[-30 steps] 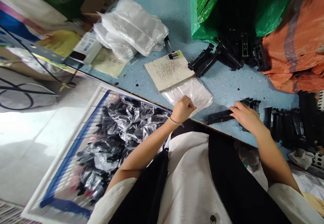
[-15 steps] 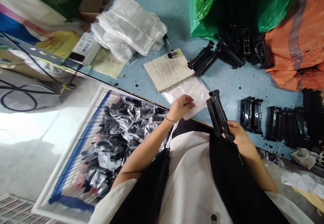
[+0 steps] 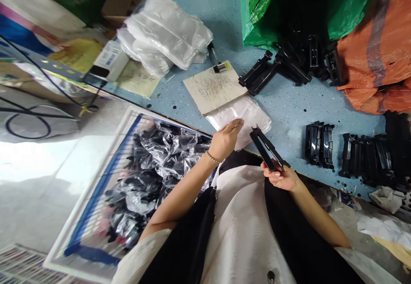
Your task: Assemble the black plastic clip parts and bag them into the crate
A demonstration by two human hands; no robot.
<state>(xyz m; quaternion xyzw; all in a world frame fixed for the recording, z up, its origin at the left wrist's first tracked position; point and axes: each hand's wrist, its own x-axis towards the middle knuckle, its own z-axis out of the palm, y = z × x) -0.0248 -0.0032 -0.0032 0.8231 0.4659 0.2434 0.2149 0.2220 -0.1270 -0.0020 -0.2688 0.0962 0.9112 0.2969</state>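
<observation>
Right hand (image 3: 280, 177) grips the black part (image 3: 261, 150) by its near end, across the table's (image 3: 285, 110) front edge, far tip close to the clear bags (image 3: 255, 115). Left hand (image 3: 225, 142) has fingertips pinched together over that stack; can't tell if film is caught. Risks: end-only grip could let the part pivot or drop; clingy film could lift doubles; hard corners could snag it.

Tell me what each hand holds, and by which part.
Right hand: a black part, by its near end. Left hand: over the bags; whether it grips one cannot be told.
</observation>
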